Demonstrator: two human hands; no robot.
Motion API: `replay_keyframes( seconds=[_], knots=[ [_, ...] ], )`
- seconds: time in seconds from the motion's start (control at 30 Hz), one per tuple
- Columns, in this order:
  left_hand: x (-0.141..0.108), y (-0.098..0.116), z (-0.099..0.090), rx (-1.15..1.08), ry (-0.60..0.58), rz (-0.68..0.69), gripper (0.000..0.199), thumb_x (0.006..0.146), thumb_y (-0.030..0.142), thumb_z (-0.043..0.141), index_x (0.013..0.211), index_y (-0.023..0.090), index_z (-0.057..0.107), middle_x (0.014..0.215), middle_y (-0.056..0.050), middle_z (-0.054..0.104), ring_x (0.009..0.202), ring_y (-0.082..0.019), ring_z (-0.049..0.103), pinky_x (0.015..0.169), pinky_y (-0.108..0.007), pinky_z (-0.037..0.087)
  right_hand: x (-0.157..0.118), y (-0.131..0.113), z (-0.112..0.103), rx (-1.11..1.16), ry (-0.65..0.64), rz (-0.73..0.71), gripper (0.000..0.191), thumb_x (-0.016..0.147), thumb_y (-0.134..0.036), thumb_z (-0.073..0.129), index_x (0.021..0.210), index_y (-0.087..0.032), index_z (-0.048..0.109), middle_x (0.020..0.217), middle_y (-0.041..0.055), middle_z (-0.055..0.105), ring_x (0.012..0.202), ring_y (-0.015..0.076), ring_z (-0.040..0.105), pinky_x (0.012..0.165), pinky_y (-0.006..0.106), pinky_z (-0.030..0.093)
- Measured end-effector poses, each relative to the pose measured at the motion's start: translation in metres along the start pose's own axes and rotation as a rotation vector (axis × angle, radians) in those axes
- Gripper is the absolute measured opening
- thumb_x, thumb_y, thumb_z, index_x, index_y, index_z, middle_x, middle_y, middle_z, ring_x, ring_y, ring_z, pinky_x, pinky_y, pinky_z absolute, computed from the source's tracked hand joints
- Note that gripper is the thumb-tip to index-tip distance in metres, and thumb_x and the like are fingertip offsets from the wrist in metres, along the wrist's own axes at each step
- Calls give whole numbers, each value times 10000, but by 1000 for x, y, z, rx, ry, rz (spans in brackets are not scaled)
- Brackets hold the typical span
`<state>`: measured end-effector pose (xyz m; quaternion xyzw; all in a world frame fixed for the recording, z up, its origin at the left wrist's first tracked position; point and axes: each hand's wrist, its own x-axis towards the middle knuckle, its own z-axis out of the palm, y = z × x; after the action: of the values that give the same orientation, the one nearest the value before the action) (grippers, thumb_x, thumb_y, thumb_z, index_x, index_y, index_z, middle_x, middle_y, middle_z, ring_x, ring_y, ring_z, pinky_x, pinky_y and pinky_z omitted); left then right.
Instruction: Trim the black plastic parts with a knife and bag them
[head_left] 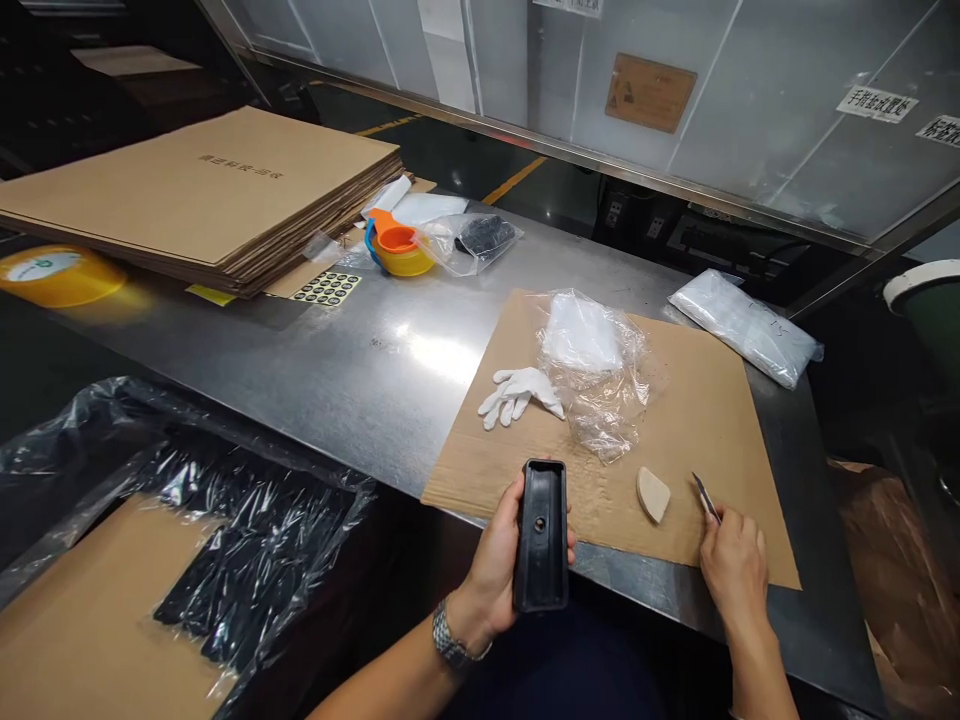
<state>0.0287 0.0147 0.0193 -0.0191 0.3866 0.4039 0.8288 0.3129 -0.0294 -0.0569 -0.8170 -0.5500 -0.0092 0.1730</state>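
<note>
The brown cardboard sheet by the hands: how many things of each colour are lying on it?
White: 1, the glove
Clear: 1, the crumpled plastic bag
Tan: 1, the small wedge
Total: 3, all lying on the cardboard sheet

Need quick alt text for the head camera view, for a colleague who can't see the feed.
A person's left hand holds a black plastic part upright over a cardboard sheet on a steel table, while the right hand grips a thin blade. On the sheet lie a white glove, a crumpled clear bag and a beige wedge.
</note>
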Motion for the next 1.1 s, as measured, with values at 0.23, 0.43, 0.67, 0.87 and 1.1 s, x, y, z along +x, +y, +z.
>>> replay_keyframes(
  seconds=[0.23, 0.43, 0.67, 0.87, 1.1],
  knots=[
    [-2, 7, 10, -15, -9, 185, 443, 894, 431, 353, 1313, 287, 366, 708, -3, 584, 513, -149, 596, 492, -276, 514, -38, -78, -42, 366, -302, -113, 317, 946, -389, 272, 1036, -205, 515, 664, -4, 568, 562, 142, 559, 507, 222, 438],
    [-2, 10, 16, -4, 14, 317, 450, 870, 439, 405, 1289, 274, 407, 752, -7, 602, 542, -144, 606, 503, -257, 512, -61, -128, -67, 780, -609, -303, 221, 954, -265, 312, 913, -210, 521, 681, -3, 596, 535, 101, 569, 501, 184, 449],
    [-6, 13, 18, -41, 30, 436, 487, 833, 465, 462, 1271, 254, 430, 750, 3, 606, 548, -148, 607, 520, -269, 513, -62, -139, -67, 478, -289, -625, 336, 927, -232, 373, 1242, -173, 474, 726, 48, 590, 613, 169, 611, 537, 241, 488],
    [-8, 13, 20, -17, 40, 556, 482, 861, 453, 409, 1310, 281, 386, 734, 3, 608, 555, -149, 592, 530, -267, 501, -63, -149, -76, 520, -630, -505, 203, 949, -252, 310, 822, -223, 465, 617, -15, 563, 465, 116, 552, 435, 198, 406],
    [-10, 13, 20, 30, 34, 631, 456, 874, 434, 385, 1311, 306, 387, 723, 8, 609, 562, -153, 586, 533, -273, 503, -59, -154, -88, 477, -870, -465, 283, 951, -351, 303, 723, -245, 433, 541, -49, 552, 535, 127, 564, 540, 208, 450]
  ],
)
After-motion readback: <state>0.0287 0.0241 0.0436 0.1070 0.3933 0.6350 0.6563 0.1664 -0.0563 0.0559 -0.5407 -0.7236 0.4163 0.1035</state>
